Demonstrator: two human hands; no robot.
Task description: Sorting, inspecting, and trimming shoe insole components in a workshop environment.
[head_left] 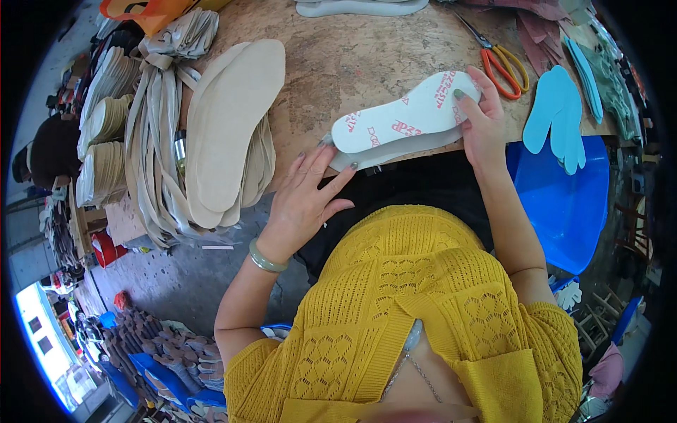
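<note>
A white insole [395, 116] with red print lies at the front edge of the wooden table, over a greyish-white sole piece [409, 150] that shows along its near side. My right hand [483, 113] grips the insole's wide end, thumb on top and fingers round the far edge. At the narrow end, my left hand [303, 194] has its fingers spread, with fingertips against the edges of the two pieces. Whether those fingertips press on the lower piece I cannot tell.
Left of my hands lie large beige sole sheets [236, 127] and hanging beige strips [151, 148]. Orange-handled scissors [502, 70] rest at the back right. Blue insoles [553, 113] overhang the table edge above a blue bin [564, 211]. More grey-white soles [360, 8] lie at the far edge.
</note>
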